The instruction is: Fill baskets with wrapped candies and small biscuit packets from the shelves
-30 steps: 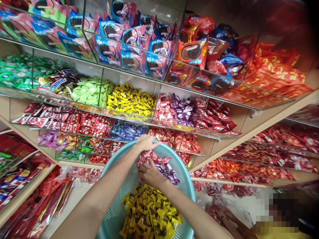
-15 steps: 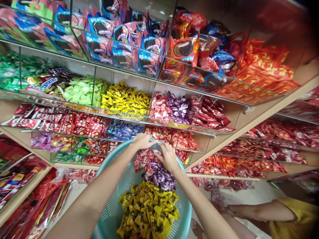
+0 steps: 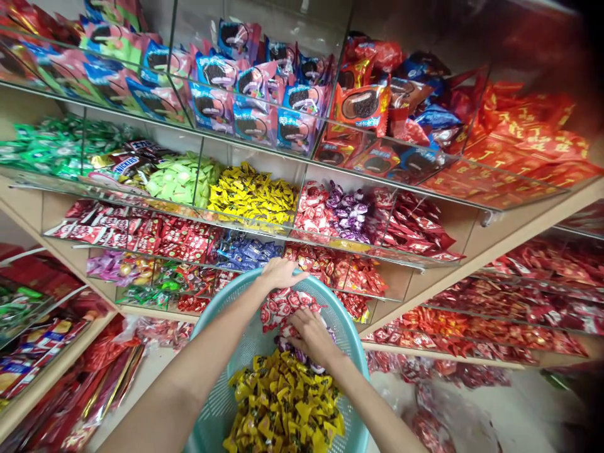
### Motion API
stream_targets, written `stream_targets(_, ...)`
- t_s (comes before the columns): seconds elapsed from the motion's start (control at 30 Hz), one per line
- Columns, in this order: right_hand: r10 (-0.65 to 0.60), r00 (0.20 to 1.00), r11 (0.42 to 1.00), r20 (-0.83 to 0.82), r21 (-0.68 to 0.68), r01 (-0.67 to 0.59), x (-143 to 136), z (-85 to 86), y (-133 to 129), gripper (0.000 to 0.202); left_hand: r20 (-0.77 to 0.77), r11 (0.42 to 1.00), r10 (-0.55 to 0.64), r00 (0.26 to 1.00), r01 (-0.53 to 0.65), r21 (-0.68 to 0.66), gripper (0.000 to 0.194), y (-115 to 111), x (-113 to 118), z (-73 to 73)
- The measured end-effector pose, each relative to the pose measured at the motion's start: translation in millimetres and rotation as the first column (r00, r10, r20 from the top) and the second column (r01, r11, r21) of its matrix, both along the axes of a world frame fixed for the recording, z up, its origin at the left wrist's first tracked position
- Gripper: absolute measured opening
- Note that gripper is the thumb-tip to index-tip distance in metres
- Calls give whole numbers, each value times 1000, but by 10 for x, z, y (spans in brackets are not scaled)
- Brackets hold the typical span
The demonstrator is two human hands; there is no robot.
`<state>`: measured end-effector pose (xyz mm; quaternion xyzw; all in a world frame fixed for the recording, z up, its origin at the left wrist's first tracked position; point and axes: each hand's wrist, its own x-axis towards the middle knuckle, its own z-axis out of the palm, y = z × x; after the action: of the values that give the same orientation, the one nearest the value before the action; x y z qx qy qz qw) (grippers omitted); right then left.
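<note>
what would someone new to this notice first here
Probably the big turquoise basket at bottom center, with yellow candies heaped inside. The left hand is at its far rim, the right hand over red-and-white candies inside. Above, blue-and-pink cookie packs stand out on the upper shelf.

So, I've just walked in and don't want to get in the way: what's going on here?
A person's left hand is on the far rim of a turquoise basket. Their right hand is inside it, among red-and-white candies and purple-and-white candies; whether it grasps any is hard to tell. Yellow candies are heaped in the near part. Beyond the basket, shelves hold more wrapped sweets.
</note>
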<state>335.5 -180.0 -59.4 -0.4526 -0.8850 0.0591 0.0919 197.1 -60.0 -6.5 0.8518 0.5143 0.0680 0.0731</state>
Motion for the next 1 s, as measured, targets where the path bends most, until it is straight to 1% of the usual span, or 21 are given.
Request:
stream_targets(0.07, -33, 998, 999, -62, 23, 35, -81, -5, 17, 19, 6, 1000, -3, 1000, 3, 25, 70, -9, -10, -9)
stream_targets(0.1, -41, 996, 999, -73, 29, 43, -135, -35, 22, 19, 10, 999, -4, 1000, 3, 36, 70, -12, -17, -15)
stream_targets(0.2, -65, 997, 997, -44, 33, 67, -289, -173, 36, 20, 20, 998, -16, 1000, 15, 55, 70, -7, -39, -43)
stream_targets(0.23, -69, 997, 997, -42, 29, 71, -312, -190, 43, 22, 22, 998, -21, 1000, 20, 60, 69, 1, -46, -54)
stream_targets(0.27, -70, 996, 997, -57, 26, 72, -313, -168, 52, 25, 24, 998, -25, 999, 23, 64, 68, 10, -52, -65)
stream_targets(0.3, -64, 994, 998, -87, 24, 66, -289, -93, 64, 27, 26, 998, -27, 999, 25, 65, 68, 19, -57, -75)
stream_targets(0.33, -52, 990, 998, -128, 25, 56, -242, 38, 81, 26, 28, 998, -27, 999, 25, 63, 67, 27, -60, -82)
stream_targets(0.37, -36, 984, 999, -172, 31, 42, -178, 224, 107, 23, 31, 998, -25, 999, 23, 59, 66, 34, -62, -88)
stream_targets(0.43, -3, 966, 997, -259, 76, 23, -22, 720, 208, 14, 35, 999, -23, 999, 21, 49, 65, 40, -61, -90)
stream_targets(0.47, 9, 956, 994, -293, 106, 23, 55, 994, 290, 14, 35, 999, -20, 999, 19, 46, 65, 39, -59, -87)
stream_targets(0.53, -17, 936, 973, -351, 208, 96, 180, 1498, 520, 17, 33, 999, -15, 999, 14, 48, 67, 34, -55, -77)
stream_targets(0.57, -16, 929, 962, -369, 248, 115, 221, 1696, 661, 18, 32, 999, -13, 999, 11, 48, 67, 29, -54, -71)
stream_targets(0.6, -19, 926, 952, -377, 277, 132, 247, 1846, 810, 19, 32, 999, -11, 999, 9, 49, 68, 25, -54, -66)
stream_targets(0.63, -9, 928, 945, -373, 300, 130, 257, 1948, 960, 22, 32, 999, -9, 999, 7, 49, 69, 21, -55, -62)
stream_targets(0.7, 2, 942, 952, -337, 288, 101, 242, 2030, 1233, 32, 32, 999, -7, 999, 6, 48, 69, 17, -59, -60)
stream_targets(0.73, 1, 950, 965, -311, 249, 81, 224, 2029, 1345, 36, 33, 999, -7, 999, 6, 47, 69, 17, -62, -60)
stream_targets(0.8, -32, 965, 992, -260, 112, 63, 187, 1993, 1505, 40, 33, 999, -7, 999, 5, 42, 68, 22, -65, -62)
stream_targets(0.87, -70, 968, 997, -240, -36, 63, 164, 1959, 1583, 41, 35, 999, -10, 999, 9, 36, 68, 29, -65, -63)
stream_targets(0.9, -75, 966, 995, -246, -89, 55, 160, 1950, 1599, 41, 36, 999, -10, 999, 9, 33, 68, 31, -63, -63)
stream_targets(0.93, -66, 962, 992, -264, -121, 35, 159, 1948, 1606, 42, 36, 1000, -10, 999, 9, 30, 69, 33, -61, -61)
stream_targets(1.0, -32, 950, 992, -311, -126, -8, 163, 1958, 1607, 42, 36, 1000, -7, 999, 6, 23, 69, 31, -56, -53)
